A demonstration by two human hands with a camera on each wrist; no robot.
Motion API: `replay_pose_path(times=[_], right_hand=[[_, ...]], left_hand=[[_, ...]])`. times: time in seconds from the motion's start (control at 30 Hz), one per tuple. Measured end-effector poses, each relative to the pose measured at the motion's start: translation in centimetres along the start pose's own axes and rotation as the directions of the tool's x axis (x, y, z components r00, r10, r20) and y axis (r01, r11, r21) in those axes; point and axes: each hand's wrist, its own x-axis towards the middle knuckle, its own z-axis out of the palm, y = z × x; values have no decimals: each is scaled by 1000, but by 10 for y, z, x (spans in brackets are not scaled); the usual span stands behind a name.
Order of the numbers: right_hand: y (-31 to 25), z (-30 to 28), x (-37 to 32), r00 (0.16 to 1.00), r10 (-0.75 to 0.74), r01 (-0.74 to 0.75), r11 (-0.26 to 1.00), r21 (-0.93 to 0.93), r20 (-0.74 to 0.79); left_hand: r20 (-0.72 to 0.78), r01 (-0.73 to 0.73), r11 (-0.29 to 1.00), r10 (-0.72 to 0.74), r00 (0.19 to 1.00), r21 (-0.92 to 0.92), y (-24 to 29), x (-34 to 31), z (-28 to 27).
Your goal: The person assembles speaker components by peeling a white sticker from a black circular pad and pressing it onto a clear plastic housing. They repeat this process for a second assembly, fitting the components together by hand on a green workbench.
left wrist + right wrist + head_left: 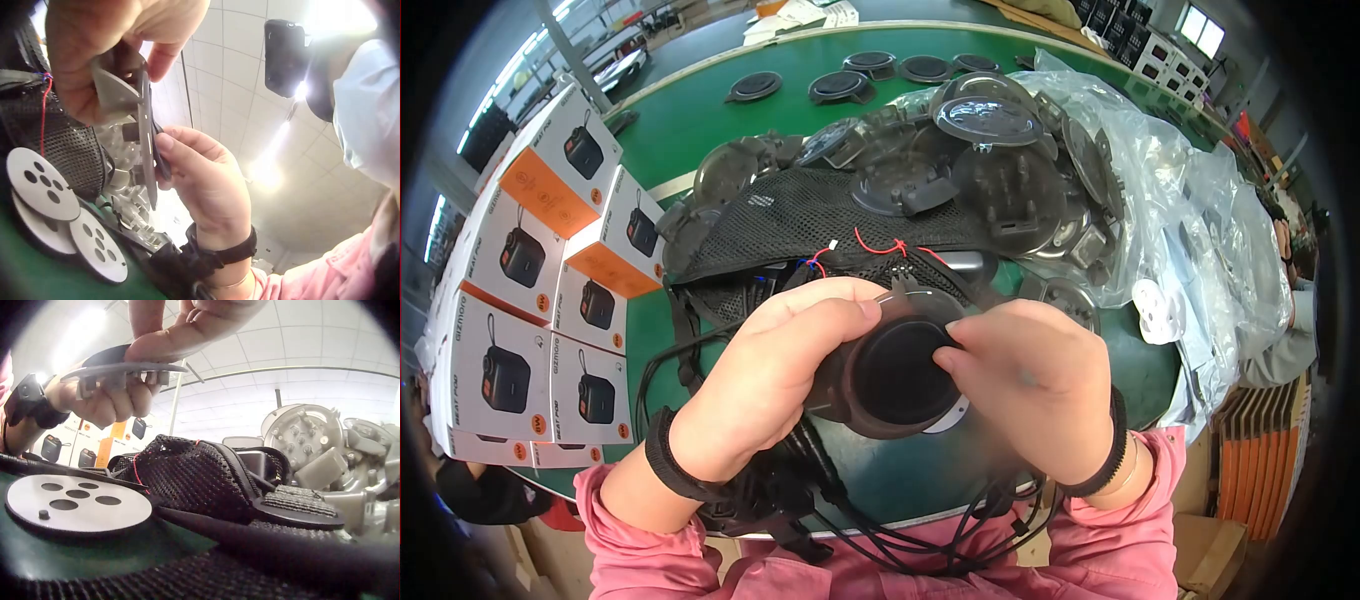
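My left hand (790, 345) grips a dark, see-through round plastic part (832, 385) by its side, above the table. A black round pad (900, 372) lies over the part's face. My right hand (1030, 375) pinches the pad's edge between thumb and fingers. From the side, in the left wrist view, the pad (160, 150) stands partly apart from the plastic plate (147, 134). White-faced discs with holes (100, 245) lie on the green table below; one disc (78, 503) shows a small dark peg in the right wrist view.
A black mesh bag (800, 225) with red cords lies just beyond my hands. Several similar plastic parts (1010, 190) are heaped behind it, beside clear plastic bags (1200, 230). Speaker boxes (505, 370) stand stacked at left. Finished-looking round parts (840, 86) sit at the far side. Black cables (900, 550) hang in front.
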Motion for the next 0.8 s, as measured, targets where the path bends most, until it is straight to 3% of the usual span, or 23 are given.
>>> replay_pose_path(times=[0.47,0.63,0.7,0.73,0.77,0.8], right_hand=[[6,3,0,998,-50,53,993,-107,34],[5,-5,3,993,107,-104,992,-72,43],[15,4,1,998,63,-64,997,-41,-14],[16,10,1,979,191,-204,923,326,72],[17,12,1,942,273,-334,701,631,195],[16,6,0,891,323,-453,688,568,319]], left_hand=[[13,-3,999,4,1000,-35,-4,2,-1],[20,16,995,-14,1000,-96,-2,2,-5],[28,19,994,-16,999,-109,0,3,-6],[19,32,991,-30,999,-131,2,2,-5],[11,45,987,-44,999,-153,3,2,-5],[13,46,987,-44,999,-152,2,2,-6]])
